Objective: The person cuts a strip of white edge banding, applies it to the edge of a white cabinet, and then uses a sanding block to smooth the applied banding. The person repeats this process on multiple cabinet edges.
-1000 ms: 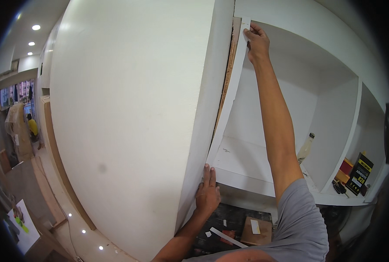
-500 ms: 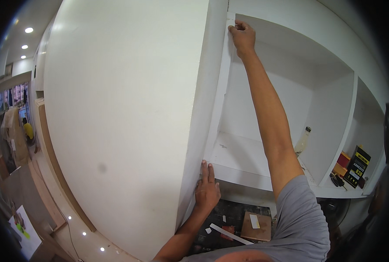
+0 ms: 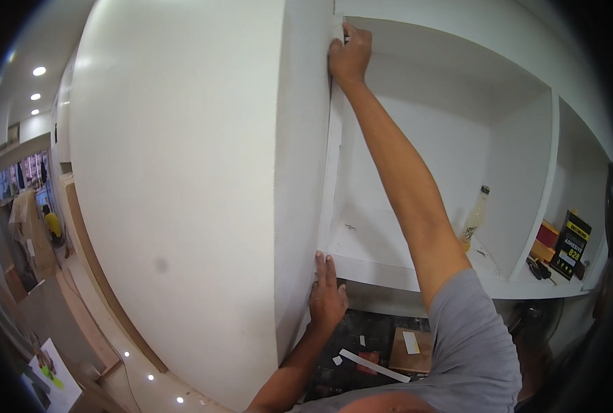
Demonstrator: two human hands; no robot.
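I see a tall white panel [image 3: 176,172] at the left, beside a white open cabinet [image 3: 423,96]. A narrow white strip [image 3: 332,138] runs upright along the cabinet's left front edge, against the panel's side. My right hand [image 3: 349,51] has its fingers curled round the top of this strip, near the cabinet's upper corner. My left hand [image 3: 327,296] lies with fingers stretched upward on the strip's lower end, at the cabinet's bottom corner, holding nothing.
Inside are a bottle [image 3: 477,213], a black adhesive box [image 3: 571,244], a red-yellow box [image 3: 546,241] and dark tools [image 3: 539,270]. Below, a dark surface [image 3: 361,327] bears a wooden board [image 3: 406,358] and white offcuts [image 3: 372,365]. A person in yellow [image 3: 52,224] is far left.
My right hand and the strip's top have shifted left toward the panel; the brown gap seen a second ago has closed from view. The view has shifted slightly. My left hand stays low on the edge.
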